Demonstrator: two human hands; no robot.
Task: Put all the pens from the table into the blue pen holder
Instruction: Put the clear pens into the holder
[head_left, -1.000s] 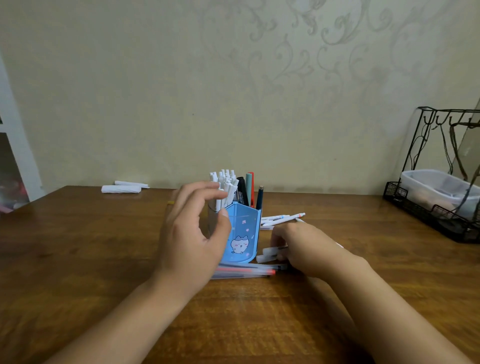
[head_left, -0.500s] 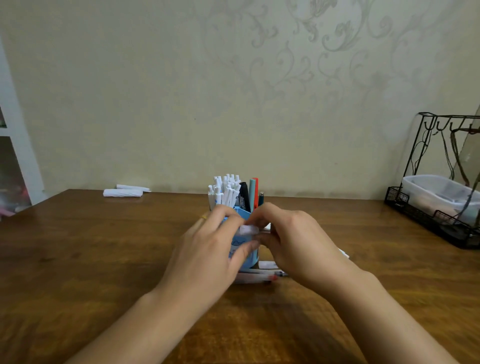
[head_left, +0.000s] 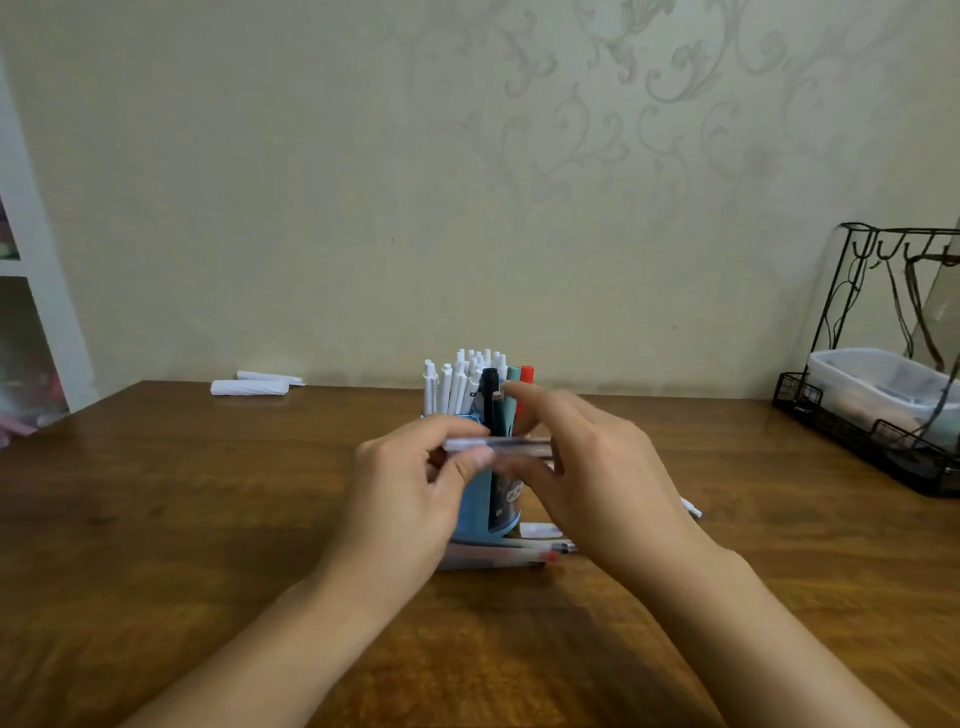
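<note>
The blue pen holder (head_left: 485, 512) stands mid-table, packed with several white pens (head_left: 457, 384) plus black, teal and red ones. A clear pen (head_left: 511, 446) lies level in front of the holder's rim. My left hand (head_left: 415, 488) pinches its left end. My right hand (head_left: 592, 467) holds the other end, fingers partly spread. More pens (head_left: 498, 556) lie on the table at the holder's base, one with a red tip. A white pen tip (head_left: 693, 509) pokes out behind my right wrist.
Two white rolled items (head_left: 249, 387) lie at the table's back left. A black wire rack (head_left: 878, 431) with a clear plastic box (head_left: 878, 387) stands at the right edge. A white shelf post (head_left: 41, 291) rises at the far left.
My right hand left the table with a clear pen and rose to the holder's rim. My left hand came off the holder's side and took the pen's other end.
</note>
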